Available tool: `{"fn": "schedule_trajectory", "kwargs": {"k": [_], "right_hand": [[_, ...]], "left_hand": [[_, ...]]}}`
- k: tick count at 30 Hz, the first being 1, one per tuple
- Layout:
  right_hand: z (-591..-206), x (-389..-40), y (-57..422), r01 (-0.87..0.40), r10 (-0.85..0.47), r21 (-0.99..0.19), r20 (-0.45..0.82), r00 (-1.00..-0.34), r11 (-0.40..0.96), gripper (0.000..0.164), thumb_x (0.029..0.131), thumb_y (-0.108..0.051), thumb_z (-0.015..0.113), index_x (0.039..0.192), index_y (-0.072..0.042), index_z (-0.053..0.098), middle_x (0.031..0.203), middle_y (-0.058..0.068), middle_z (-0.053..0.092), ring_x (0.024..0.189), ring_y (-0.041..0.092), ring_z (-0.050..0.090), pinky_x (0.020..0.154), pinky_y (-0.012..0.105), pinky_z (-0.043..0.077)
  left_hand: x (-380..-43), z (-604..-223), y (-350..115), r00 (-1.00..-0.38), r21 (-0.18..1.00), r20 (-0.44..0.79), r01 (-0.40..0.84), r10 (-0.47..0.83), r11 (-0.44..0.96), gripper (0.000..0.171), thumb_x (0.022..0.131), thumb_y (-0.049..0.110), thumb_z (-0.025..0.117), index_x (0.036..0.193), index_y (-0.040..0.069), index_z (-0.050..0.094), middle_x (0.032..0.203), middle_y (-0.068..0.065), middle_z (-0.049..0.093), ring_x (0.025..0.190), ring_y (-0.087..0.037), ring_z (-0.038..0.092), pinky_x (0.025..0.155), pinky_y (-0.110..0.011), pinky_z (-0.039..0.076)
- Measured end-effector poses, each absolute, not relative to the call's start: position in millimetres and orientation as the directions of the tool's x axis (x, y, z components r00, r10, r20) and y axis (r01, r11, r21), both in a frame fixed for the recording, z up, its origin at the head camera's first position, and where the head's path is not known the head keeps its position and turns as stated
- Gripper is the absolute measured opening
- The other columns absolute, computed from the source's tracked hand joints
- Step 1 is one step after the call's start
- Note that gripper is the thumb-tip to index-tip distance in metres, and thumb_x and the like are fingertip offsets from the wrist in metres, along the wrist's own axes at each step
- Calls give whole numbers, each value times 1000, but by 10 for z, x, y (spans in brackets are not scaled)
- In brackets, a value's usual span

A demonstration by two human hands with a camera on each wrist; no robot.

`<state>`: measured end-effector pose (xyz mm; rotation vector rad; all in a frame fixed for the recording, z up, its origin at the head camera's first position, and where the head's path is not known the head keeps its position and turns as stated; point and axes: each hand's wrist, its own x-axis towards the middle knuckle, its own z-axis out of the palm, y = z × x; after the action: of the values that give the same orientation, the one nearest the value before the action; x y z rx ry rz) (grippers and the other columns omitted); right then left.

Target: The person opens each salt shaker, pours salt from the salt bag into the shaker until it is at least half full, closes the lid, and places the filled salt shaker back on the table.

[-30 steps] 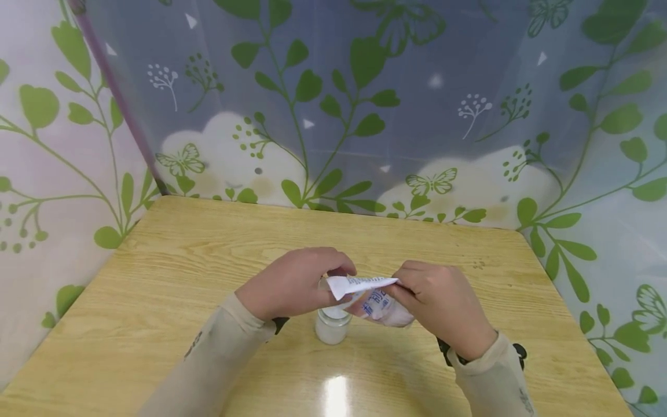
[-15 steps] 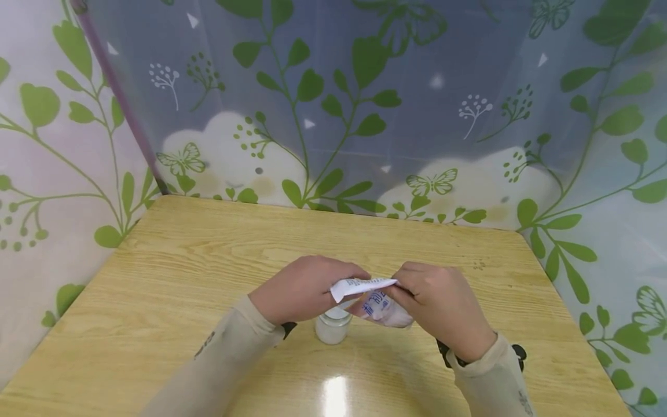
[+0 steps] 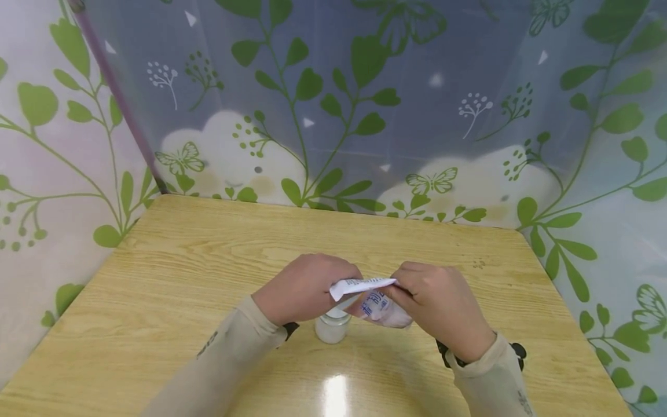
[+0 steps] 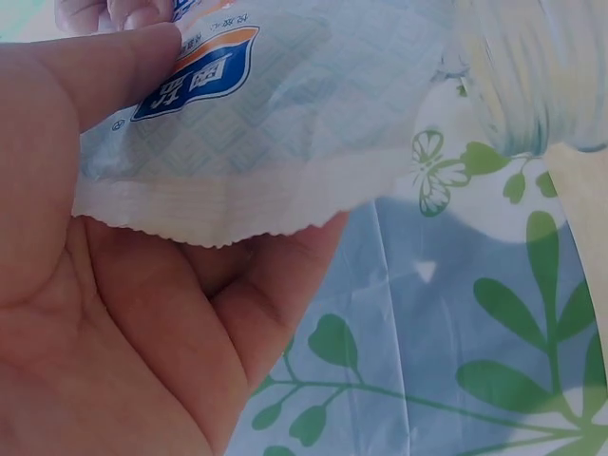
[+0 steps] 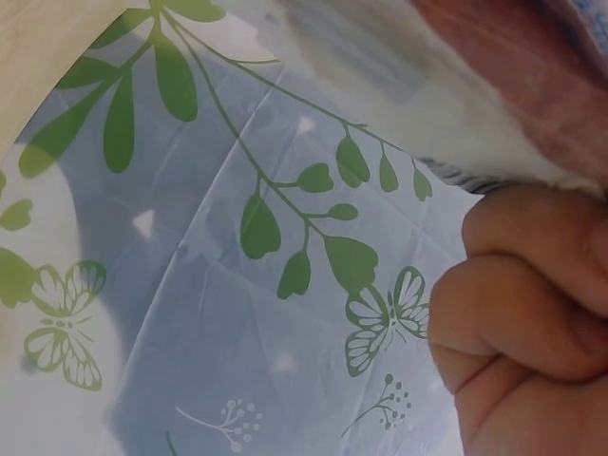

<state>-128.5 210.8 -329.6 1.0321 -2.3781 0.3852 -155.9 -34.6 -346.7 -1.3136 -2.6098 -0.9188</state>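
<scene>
A soft plastic packet (image 3: 383, 310) with blue printing is held between my two hands above the table, its white end folded toward me. My left hand (image 3: 307, 288) pinches the packet's left end; in the left wrist view the thumb lies over the packet (image 4: 313, 123) and the fingers lie beneath its zigzag edge. My right hand (image 3: 440, 298) pinches the other end, its fingers curled in the right wrist view. Just below the packet, a small clear glass jar (image 3: 331, 330) stands on the table, its top partly covered by the packet and left hand.
The light wooden table (image 3: 208, 231) is bordered by curtains (image 3: 333, 116) with green leaves and butterflies at the back and both sides. Light glares off the tabletop in front of the jar. Black straps (image 3: 453, 353) circle the wrists.
My left hand has shifted right along the packet, and its fingers have closed in over the white folded end. My right hand and the jar have barely moved.
</scene>
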Motion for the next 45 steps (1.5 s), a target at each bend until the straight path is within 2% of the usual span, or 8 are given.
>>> {"fn": "schedule_trajectory", "kwargs": {"k": [9, 13, 21, 26, 30, 33, 39, 45], "right_hand": [[-3277, -1281, 2099, -739, -600, -42, 553, -578, 673, 19, 81, -10, 88, 75, -15, 71, 70, -8, 64, 54, -3, 43, 49, 19, 40], [-3267, -1280, 2096, -739, -602, -38, 554, -575, 672, 19, 81, -10, 88, 75, -15, 71, 71, -8, 64, 55, -2, 43, 49, 19, 40], [-3258, -1279, 2097, -734, -607, -12, 554, -570, 679, 19, 80, -10, 88, 75, -13, 70, 71, -6, 65, 54, -1, 45, 49, 20, 42], [-3263, -1286, 2108, -735, -604, -14, 559, -568, 678, 20, 80, -11, 89, 74, -13, 70, 71, -6, 66, 53, -1, 48, 48, 19, 43], [-3268, -1298, 2122, -737, -601, -12, 572, -559, 675, 20, 79, -10, 89, 74, -12, 70, 71, -5, 67, 53, 0, 50, 48, 20, 44], [-3273, -1305, 2126, -741, -600, -10, 580, -551, 671, 20, 78, -10, 90, 74, -12, 70, 71, -4, 67, 53, 1, 51, 48, 21, 44], [-3284, -1313, 2113, -745, -608, 5, 583, -539, 667, 20, 78, -12, 90, 74, -13, 70, 72, -5, 68, 53, 1, 52, 47, 21, 45], [-3289, -1311, 2105, -744, -606, -4, 578, -547, 668, 20, 79, -11, 90, 74, -13, 70, 71, -5, 67, 53, 0, 49, 47, 20, 43]], "left_hand": [[-1555, -3459, -352, -626, 486, 338, 756, 703, 439, 15, 88, 26, 83, 84, 24, 68, 78, 20, 60, 68, 0, 55, 65, -22, 49], [-1555, -3455, -353, -626, 488, 330, 754, 706, 441, 15, 89, 26, 82, 84, 23, 68, 79, 18, 61, 69, -1, 55, 65, -22, 49], [-1550, -3427, -348, -657, 532, 251, 707, 710, 466, 12, 93, 27, 78, 86, 22, 69, 84, 11, 68, 72, -3, 58, 68, -25, 51], [-1579, -3410, -397, -672, 516, 212, 694, 710, 502, 12, 95, 33, 76, 89, 24, 70, 82, 17, 63, 70, -4, 56, 68, -26, 50], [-1602, -3392, -478, -700, 472, 172, 676, 693, 566, 12, 97, 24, 74, 86, 25, 69, 78, 18, 60, 68, -6, 52, 66, -28, 48], [-1604, -3378, -514, -703, 441, 169, 681, 691, 585, 15, 94, 15, 75, 82, 23, 68, 76, 16, 61, 67, -8, 51, 65, -28, 47], [-1610, -3385, -500, -702, 426, 163, 684, 693, 593, 15, 91, 16, 77, 81, 22, 69, 75, 16, 61, 65, -7, 52, 64, -27, 48], [-1634, -3429, -476, -702, 448, 151, 676, 696, 585, 7, 92, 17, 77, 88, 20, 73, 77, 15, 64, 65, -7, 53, 65, -27, 49]]}}
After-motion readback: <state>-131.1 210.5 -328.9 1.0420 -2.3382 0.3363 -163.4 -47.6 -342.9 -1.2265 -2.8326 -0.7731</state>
